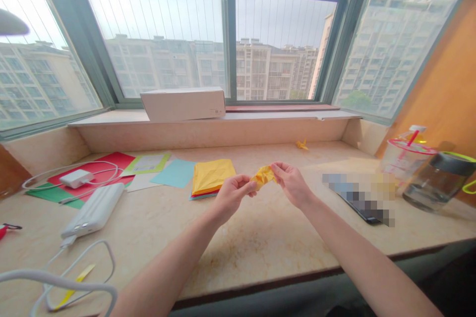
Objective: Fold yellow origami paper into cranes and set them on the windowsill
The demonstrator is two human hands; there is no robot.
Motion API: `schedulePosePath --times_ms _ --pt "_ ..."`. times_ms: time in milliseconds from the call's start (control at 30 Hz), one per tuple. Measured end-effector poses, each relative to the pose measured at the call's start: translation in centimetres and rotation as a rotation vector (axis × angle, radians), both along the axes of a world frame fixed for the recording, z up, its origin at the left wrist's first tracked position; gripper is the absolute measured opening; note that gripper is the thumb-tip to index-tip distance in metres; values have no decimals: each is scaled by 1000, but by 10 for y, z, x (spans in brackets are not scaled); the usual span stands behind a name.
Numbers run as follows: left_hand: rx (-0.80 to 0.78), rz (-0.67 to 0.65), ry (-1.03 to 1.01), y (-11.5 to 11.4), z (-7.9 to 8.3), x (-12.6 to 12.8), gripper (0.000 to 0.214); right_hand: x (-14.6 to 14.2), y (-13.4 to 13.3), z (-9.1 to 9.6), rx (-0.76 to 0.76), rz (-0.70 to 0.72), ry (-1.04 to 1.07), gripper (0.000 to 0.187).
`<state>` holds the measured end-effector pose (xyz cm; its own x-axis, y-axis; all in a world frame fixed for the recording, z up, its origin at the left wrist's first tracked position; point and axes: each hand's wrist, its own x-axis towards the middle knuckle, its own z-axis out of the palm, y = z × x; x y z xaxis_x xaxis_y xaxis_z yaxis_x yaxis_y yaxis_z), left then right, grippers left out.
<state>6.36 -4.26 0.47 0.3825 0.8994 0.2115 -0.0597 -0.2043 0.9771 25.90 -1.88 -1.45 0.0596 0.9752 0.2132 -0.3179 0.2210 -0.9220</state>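
Observation:
Both of my hands are raised over the marble desk (pixel 260 242), holding one small folded piece of yellow paper (pixel 263 176) between them. My left hand (pixel 232 194) pinches its left end with closed fingers. My right hand (pixel 292 182) pinches its right end, fingers curled. Just behind my left hand lies a stack of coloured paper sheets (pixel 211 177) with a yellow sheet on top. A tiny yellow folded paper figure (pixel 302 145) sits far back near the wall.
A white power bank (pixel 93 211) with white cables lies at left, beside a white charger (pixel 76 178) on red and green sheets. A light-blue sheet (pixel 175 173) lies flat. A phone (pixel 366 205), a lidded cup (pixel 405 156) and a glass jar (pixel 435 181) stand at right. A white box (pixel 183 103) rests on the sill.

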Motion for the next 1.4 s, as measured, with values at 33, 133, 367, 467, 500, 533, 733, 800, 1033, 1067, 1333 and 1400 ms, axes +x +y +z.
schedulePosePath --times_ms 33,133,367,467,500,533,733,800,1033,1067,1333,1400 --pt "2 -2 1 0 0 0 24 1 0 0 -3 1 -2 30" --pt "8 -8 4 -1 1 0 24 2 1 -1 -13 6 -10 30" --pt "-1 -28 -12 0 -1 0 25 2 2 -1 -24 21 -18 31" --pt "0 -36 -26 0 -2 0 27 3 2 -1 -26 17 -12 31" --pt "2 -41 -31 0 -2 0 27 3 2 -1 -27 16 -11 31" --pt "3 -47 -38 0 -2 0 27 3 3 -1 -29 16 -11 32" --pt "14 -81 -65 0 -3 0 29 2 2 -1 -45 23 -10 32" --pt "16 -83 -67 0 -3 0 29 1 1 0 -47 22 4 33" --pt "-4 48 -86 1 -4 1 30 0 -4 5 17 -28 -17 49" --pt "-10 66 -99 2 -5 1 30 -1 -5 5 50 -48 -70 49" --pt "-46 68 -56 5 -12 1 32 -13 -13 -6 323 -8 -483 31" --pt "-22 30 -14 3 -11 2 32 -11 -12 -6 345 -30 -550 24"
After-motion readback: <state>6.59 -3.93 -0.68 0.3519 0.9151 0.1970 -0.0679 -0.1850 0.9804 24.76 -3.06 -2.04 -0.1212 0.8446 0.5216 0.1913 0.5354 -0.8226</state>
